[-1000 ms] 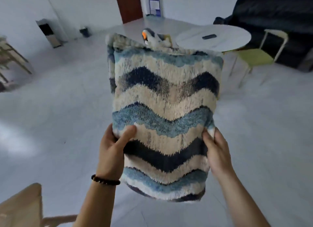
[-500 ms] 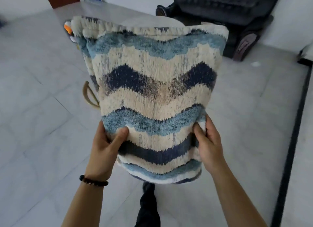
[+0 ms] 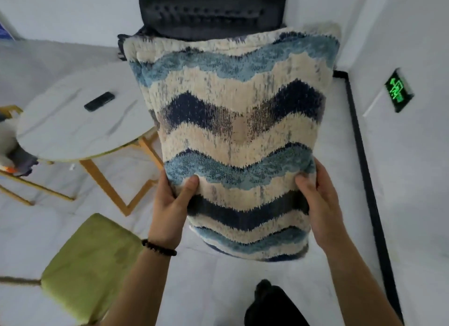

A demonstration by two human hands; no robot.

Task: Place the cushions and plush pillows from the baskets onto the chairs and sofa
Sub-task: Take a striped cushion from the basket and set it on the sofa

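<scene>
Landmark: round white table (image 3: pixel 73 121), left of centre. A plush toy (image 3: pixel 7 145), partly cut off by the frame edge, sits on a wooden chair (image 3: pixel 14 177) at the table's far left side. A black remote (image 3: pixel 99 101) lies on the tabletop, toward its upper right. Below the table, nearer the camera, stands a green-seated chair (image 3: pixel 90 265), seat bare.

Right of the table, the wave-striped cushion (image 3: pixel 238 141) is held up in the air, upright, shaggy face toward the camera, bands of cream, light blue and navy. Left hand (image 3: pixel 170 211), with a black bead bracelet (image 3: pixel 159 248) at the wrist, grips the cushion's lower left edge, thumb pressed onto the front, other fingers behind and hidden. Right hand (image 3: pixel 320 204) clamps the lower right edge the same way, thumb on the front, fingers wrapped behind.

Beyond the table to its upper right, a dark tufted sofa (image 3: pixel 211 9) stands against the wall, its lower part hidden behind the cushion. Far right of the table, a green lit exit sign (image 3: pixel 398 91) sits low on the wall. A dark shoe (image 3: pixel 264 289) shows at the bottom, below the cushion.
</scene>
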